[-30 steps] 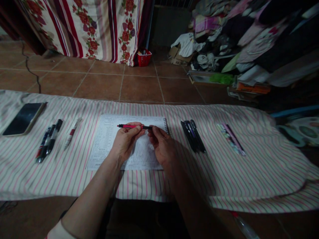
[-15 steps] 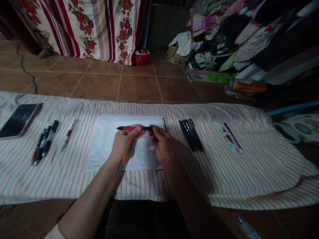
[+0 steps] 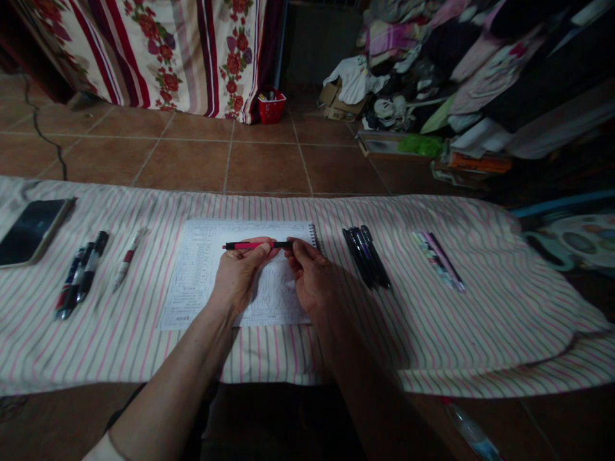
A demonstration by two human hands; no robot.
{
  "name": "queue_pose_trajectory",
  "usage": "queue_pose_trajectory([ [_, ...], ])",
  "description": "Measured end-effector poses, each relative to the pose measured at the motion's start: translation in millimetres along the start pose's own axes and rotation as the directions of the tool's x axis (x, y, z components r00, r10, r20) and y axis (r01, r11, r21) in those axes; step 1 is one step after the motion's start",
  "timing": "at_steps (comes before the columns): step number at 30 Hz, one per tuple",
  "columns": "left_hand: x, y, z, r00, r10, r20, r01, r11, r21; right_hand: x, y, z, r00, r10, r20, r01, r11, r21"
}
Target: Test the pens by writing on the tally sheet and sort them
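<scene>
A red pen with black ends (image 3: 250, 245) is held level between both my hands, just above a spiral notebook (image 3: 202, 269) full of writing. My left hand (image 3: 237, 272) pinches the red barrel with thumb and fingers. My right hand (image 3: 310, 275) pinches the black right end of the same pen. The notebook lies open on a pink-striped cloth (image 3: 480, 320) spread over the floor.
Left of the notebook lie a red-and-white pen (image 3: 129, 257), a bunch of dark pens (image 3: 81, 275) and a phone (image 3: 31, 230). To the right are black pens (image 3: 366, 256) and patterned pens (image 3: 437, 260). Beyond are tiled floor, a floral curtain, a red basket (image 3: 271, 105) and piled clothes.
Both hands keep the same grip on the pen. The view has drifted a little, so everything sits slightly further left in the picture.
</scene>
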State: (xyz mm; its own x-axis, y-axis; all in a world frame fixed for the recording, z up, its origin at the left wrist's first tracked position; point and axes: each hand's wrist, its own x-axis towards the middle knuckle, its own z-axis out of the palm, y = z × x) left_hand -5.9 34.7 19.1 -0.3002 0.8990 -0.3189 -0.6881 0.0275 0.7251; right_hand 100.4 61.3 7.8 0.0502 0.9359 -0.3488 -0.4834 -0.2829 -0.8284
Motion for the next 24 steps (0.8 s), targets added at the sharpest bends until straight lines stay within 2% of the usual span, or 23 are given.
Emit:
queue_pose_trajectory([
  [2,0,9,-3.5,0.997,-0.030,0.065,0.027,0.999,0.032,1,-4,-1,0.999,0.038,0.019,-0.038,0.999,0.011],
  [3,0,16,-5.8,0.989,-0.084,0.122,0.076,0.994,0.074,2,-7,-3,0.998,0.060,0.032,-0.060,0.998,0.005],
  [5,-1,29,-11.6,0.954,-0.174,0.243,0.135,0.977,0.167,3,-11,-6,0.994,0.101,0.045,-0.101,0.995,-0.016],
  [7,-1,40,-19.0,0.949,-0.162,0.272,0.090,0.962,0.258,4,-13,-10,0.993,0.112,0.037,-0.111,0.993,-0.032],
  [9,2,44,-26.9,0.962,-0.133,0.237,0.016,0.898,0.440,3,-14,-12,0.995,0.091,0.041,-0.089,0.995,-0.046],
  [11,6,43,-33.8,0.970,-0.029,0.241,-0.136,0.758,0.638,1,-12,-13,0.995,0.071,0.064,-0.066,0.995,-0.074],
  [12,7,41,-36.3,0.955,0.067,0.289,-0.265,0.631,0.730,-1,-11,-13,0.995,0.067,0.081,-0.059,0.994,-0.092],
  [13,9,39,-37.9,0.920,0.126,0.372,-0.386,0.458,0.801,-2,-9,-13,0.993,0.063,0.099,-0.052,0.992,-0.112],
  [15,9,34,-38.3,0.838,0.152,0.525,-0.543,0.129,0.830,-5,-6,-12,0.990,0.060,0.131,-0.041,0.988,-0.146],
  [17,8,29,-36.0,0.774,0.121,0.621,-0.614,-0.092,0.784,-6,-4,-12,0.987,0.060,0.148,-0.035,0.986,-0.164],
  [20,5,22,-31.0,0.719,0.097,0.688,-0.642,-0.288,0.711,-5,-4,-13,0.988,0.060,0.140,-0.037,0.986,-0.160],
  [24,2,17,-26.8,0.689,0.102,0.717,-0.638,-0.383,0.668,-3,-10,-18,0.986,0.060,0.153,-0.014,0.958,-0.285],
])
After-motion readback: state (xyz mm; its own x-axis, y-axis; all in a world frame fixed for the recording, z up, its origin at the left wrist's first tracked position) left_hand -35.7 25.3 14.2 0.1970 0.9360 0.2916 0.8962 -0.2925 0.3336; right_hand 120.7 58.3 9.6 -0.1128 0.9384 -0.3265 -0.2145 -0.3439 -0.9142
